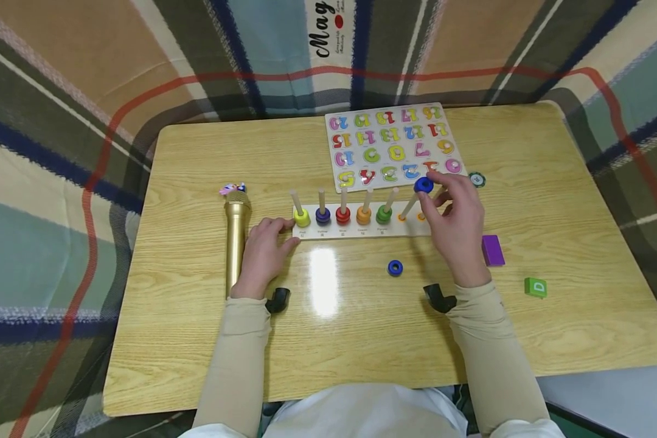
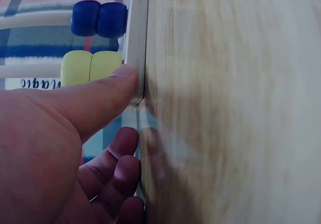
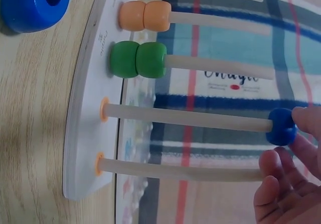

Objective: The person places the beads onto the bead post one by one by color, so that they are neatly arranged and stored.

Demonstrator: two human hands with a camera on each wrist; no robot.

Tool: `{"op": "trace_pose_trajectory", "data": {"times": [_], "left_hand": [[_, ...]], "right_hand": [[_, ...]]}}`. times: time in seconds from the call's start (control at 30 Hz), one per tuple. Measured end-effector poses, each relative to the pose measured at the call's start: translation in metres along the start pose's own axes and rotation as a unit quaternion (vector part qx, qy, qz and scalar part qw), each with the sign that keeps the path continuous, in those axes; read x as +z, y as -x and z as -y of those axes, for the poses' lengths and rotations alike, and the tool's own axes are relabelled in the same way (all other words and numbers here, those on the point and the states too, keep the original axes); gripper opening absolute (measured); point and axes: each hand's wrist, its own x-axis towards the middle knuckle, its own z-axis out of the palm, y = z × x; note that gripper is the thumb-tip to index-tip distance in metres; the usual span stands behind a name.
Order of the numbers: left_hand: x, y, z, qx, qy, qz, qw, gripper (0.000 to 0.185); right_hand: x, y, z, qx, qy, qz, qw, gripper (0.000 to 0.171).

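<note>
A white peg board (image 1: 328, 232) carries a row of upright wooden pegs. Pairs of yellow (image 1: 302, 219), dark blue (image 1: 323, 216), red (image 1: 343, 215), orange (image 1: 364, 215) and green rings (image 1: 384, 214) sit on its left pegs. My right hand (image 1: 460, 219) pinches a blue ring (image 3: 282, 127) at the top of the first bare peg (image 3: 190, 118), beside the green pair. Another bare peg (image 3: 185, 171) stands to its right. My left hand (image 1: 265, 252) grips the board's left end, thumb on the front edge. A second blue ring (image 1: 395, 268) lies in front of the board.
Behind the board lies a number puzzle (image 1: 380, 146). A gold microphone (image 1: 235, 237) lies beside my left hand, with a small colourful figure (image 1: 233, 188) at its head. To the right are a purple block (image 1: 493, 250), a green letter block (image 1: 536, 288) and a dark round piece (image 1: 477, 179).
</note>
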Motion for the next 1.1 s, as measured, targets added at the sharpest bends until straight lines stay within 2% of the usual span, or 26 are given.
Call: {"op": "trace_pose_trajectory", "data": {"times": [0.23, 0.33, 0.4, 0.47, 0.5, 0.53, 0.57, 0.63, 0.67, 0.7, 0.73, 0.8, 0.9, 0.97, 1.03, 1.1], "left_hand": [[0.000, 0.000, 0.000, 0.003, 0.000, -0.005, 1.0000, 0.042], [0.001, 0.000, 0.001, 0.003, -0.002, -0.006, 1.0000, 0.041], [0.001, -0.001, 0.001, 0.002, -0.001, -0.006, 1.0000, 0.041], [0.001, -0.001, 0.001, 0.000, -0.001, -0.004, 1.0000, 0.041], [0.001, -0.001, 0.001, 0.000, -0.001, -0.003, 1.0000, 0.041], [0.001, 0.000, 0.001, 0.000, -0.001, -0.003, 1.0000, 0.041], [0.000, 0.000, 0.001, -0.001, -0.002, -0.003, 1.0000, 0.041], [-0.001, 0.000, 0.000, -0.003, -0.002, -0.003, 1.0000, 0.042], [-0.001, 0.000, 0.000, -0.005, -0.001, -0.004, 1.0000, 0.042], [-0.001, 0.000, 0.000, -0.005, -0.001, -0.004, 1.0000, 0.042], [-0.001, 0.000, 0.000, -0.005, -0.002, -0.005, 1.0000, 0.042], [-0.001, 0.000, 0.000, -0.007, -0.001, -0.005, 1.0000, 0.041], [0.000, 0.000, 0.001, -0.007, -0.002, -0.002, 1.0000, 0.041], [0.000, 0.000, 0.000, -0.008, -0.001, 0.000, 1.0000, 0.041], [0.001, 0.000, 0.000, -0.007, -0.001, -0.001, 1.0000, 0.041], [0.001, 0.000, -0.001, -0.002, -0.005, -0.003, 1.0000, 0.041]], "right_hand": [[-0.001, 0.001, 0.001, 0.004, 0.001, -0.005, 1.000, 0.034], [-0.003, 0.004, 0.000, 0.010, -0.001, -0.001, 1.000, 0.028], [-0.005, 0.008, -0.001, 0.014, 0.002, 0.025, 1.000, 0.022], [-0.007, 0.015, -0.003, 0.018, 0.016, 0.093, 0.995, 0.022], [-0.007, 0.020, -0.004, 0.028, 0.024, 0.145, 0.989, 0.026], [-0.007, 0.025, -0.007, 0.040, 0.035, 0.204, 0.978, 0.034], [-0.006, 0.031, -0.009, 0.049, 0.050, 0.266, 0.961, 0.044], [-0.002, 0.042, -0.014, 0.065, 0.076, 0.373, 0.922, 0.063], [-0.001, 0.047, -0.016, 0.072, 0.085, 0.409, 0.906, 0.069], [0.002, 0.052, -0.018, 0.075, 0.093, 0.432, 0.894, 0.070], [0.003, 0.056, -0.020, 0.074, 0.099, 0.442, 0.888, 0.068], [0.006, 0.061, -0.022, 0.067, 0.099, 0.439, 0.890, 0.054], [0.005, 0.064, -0.024, 0.056, 0.096, 0.416, 0.903, 0.033], [0.001, 0.063, -0.025, 0.057, 0.094, 0.395, 0.912, 0.029], [-0.004, 0.059, -0.027, 0.055, 0.090, 0.358, 0.928, 0.031], [-0.010, 0.055, -0.028, 0.051, 0.082, 0.301, 0.949, 0.036]]}}
